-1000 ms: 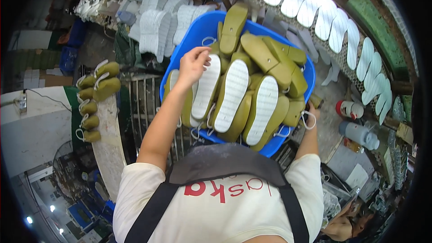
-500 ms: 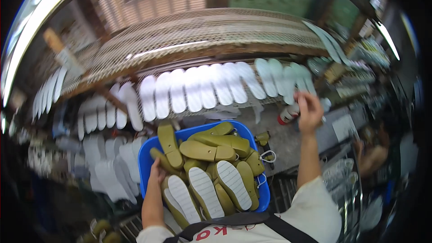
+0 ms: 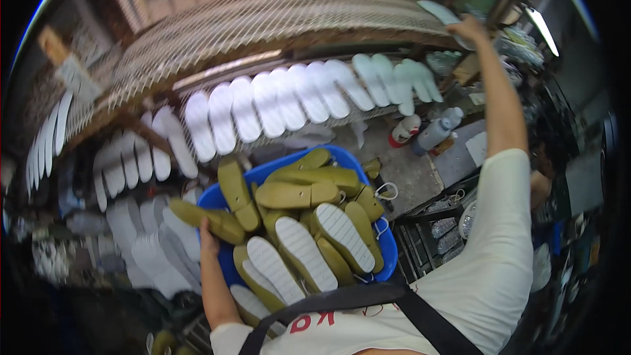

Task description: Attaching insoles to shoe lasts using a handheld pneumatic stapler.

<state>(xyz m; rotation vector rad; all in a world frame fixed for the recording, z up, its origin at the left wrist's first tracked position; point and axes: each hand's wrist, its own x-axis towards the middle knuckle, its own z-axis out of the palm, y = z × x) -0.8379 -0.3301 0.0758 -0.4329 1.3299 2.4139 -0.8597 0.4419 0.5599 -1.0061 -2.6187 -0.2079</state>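
Note:
My left hand (image 3: 210, 239) grips an olive-green shoe last (image 3: 206, 220), held tilted over the left rim of a blue plastic tub (image 3: 390, 250). The tub is heaped with more olive lasts (image 3: 296, 195), several with white ridged soles (image 3: 305, 253) on them. At the upper right, my right arm is stretched out to the mesh shelf (image 3: 263, 20). There my right hand (image 3: 470, 30) is closed on a pale insole (image 3: 439, 12) at the shelf's right end; the fingers partly cover it.
Below the shelf edge, a row of white insoles (image 3: 269, 102) leans on a lower mesh rack. Bottles (image 3: 434, 135) and a red-and-white container (image 3: 404, 131) stand right of the tub. Grey-white soles (image 3: 148, 243) pile up at left. Another person's arm (image 3: 540, 187) shows at far right.
My right hand has gone up and right from near the bottles to the insoles on the upper shelf. My left hand has raised the last leftward, partly out over the tub's rim.

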